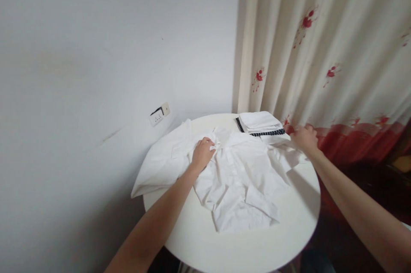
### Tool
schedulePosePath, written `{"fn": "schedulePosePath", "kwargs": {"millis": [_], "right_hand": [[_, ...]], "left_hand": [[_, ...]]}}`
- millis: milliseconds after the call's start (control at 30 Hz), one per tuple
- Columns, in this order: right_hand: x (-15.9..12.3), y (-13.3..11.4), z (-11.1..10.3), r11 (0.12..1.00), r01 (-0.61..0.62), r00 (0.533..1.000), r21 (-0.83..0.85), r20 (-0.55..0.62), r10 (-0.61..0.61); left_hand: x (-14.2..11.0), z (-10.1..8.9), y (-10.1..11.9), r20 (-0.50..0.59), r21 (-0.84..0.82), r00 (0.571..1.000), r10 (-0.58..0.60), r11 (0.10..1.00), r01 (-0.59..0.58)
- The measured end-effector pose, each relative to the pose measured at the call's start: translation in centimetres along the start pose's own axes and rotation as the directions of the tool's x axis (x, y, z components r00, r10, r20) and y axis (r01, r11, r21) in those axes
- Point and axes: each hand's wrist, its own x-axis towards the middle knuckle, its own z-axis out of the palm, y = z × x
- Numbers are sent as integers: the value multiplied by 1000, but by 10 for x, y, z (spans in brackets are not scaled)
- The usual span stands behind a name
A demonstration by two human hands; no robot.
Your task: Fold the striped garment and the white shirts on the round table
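A crumpled white shirt (237, 179) lies spread over a round white table (257, 243). My left hand (203, 153) rests on the shirt near its collar, fingers curled and pinching the cloth. My right hand (305, 138) grips the shirt's right sleeve edge at the table's far right rim, fingers closed on the fabric. One sleeve (157, 166) hangs over the table's left edge.
A folded white garment with a dark dotted trim (260, 124) sits at the back of the table. A cream curtain with red flowers (321, 50) hangs behind on the right. A grey wall with a socket (159, 114) stands on the left.
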Motion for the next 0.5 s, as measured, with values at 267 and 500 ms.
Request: {"fn": "schedulePosePath", "kwargs": {"millis": [267, 500], "right_hand": [[-40, -101, 41, 832, 542, 750, 117, 379, -542], [-44, -151, 66, 734, 667, 652, 128, 376, -658]], "left_hand": [[7, 5, -8, -85, -244, 992, -91, 968, 68], [13, -14, -46, -228, -277, 886, -404, 899, 339]]}}
